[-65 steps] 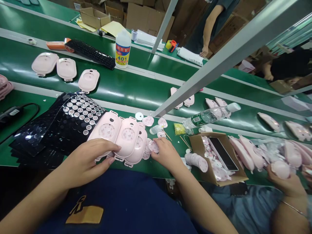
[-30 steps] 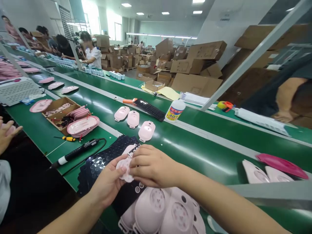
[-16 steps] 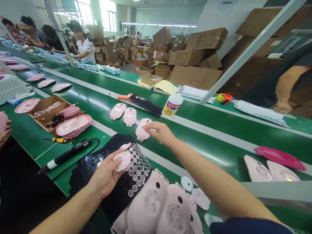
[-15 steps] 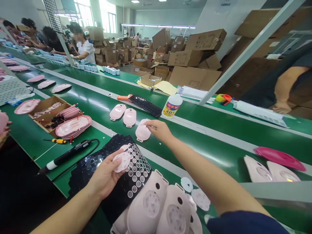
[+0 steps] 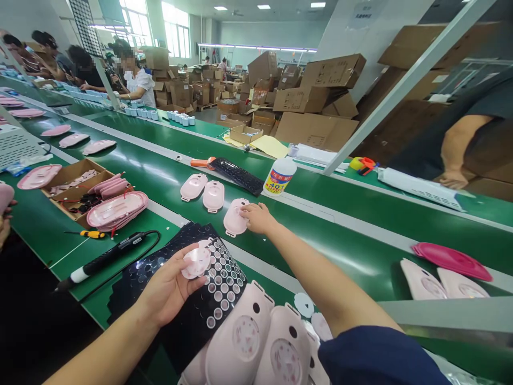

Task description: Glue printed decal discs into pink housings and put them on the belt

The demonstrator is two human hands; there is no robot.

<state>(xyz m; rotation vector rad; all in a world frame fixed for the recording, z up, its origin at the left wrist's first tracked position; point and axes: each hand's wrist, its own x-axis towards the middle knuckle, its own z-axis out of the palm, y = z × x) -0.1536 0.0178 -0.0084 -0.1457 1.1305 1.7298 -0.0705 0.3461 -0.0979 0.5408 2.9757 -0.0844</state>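
Observation:
My left hand [image 5: 168, 289] holds a small round pink disc [image 5: 196, 262] above a black sheet of round stickers [image 5: 218, 278]. My right hand [image 5: 256, 216] reaches out over the green belt [image 5: 320, 235] and grips the right edge of a pink shell [image 5: 234, 220] lying there. Two more pink shells [image 5: 202, 191] lie just left of it on the belt. Close to me, a pile of pink shells [image 5: 256, 347] rests on the near table, with loose white discs [image 5: 304, 303] beside them.
A glue bottle marked 401 [image 5: 279, 176] and a black keyboard-like strip [image 5: 239, 175] sit beyond the belt. A black electric tool [image 5: 108, 256], a yellow screwdriver [image 5: 91, 233] and a cardboard box of parts [image 5: 76, 182] lie to the left. Other people work at the far left and right. A metal post [image 5: 401, 85] slants overhead.
My right hand left the disc in my left hand, reached forward to the belt and closed on the nearest pink shell. My left hand kept the disc and barely moved.

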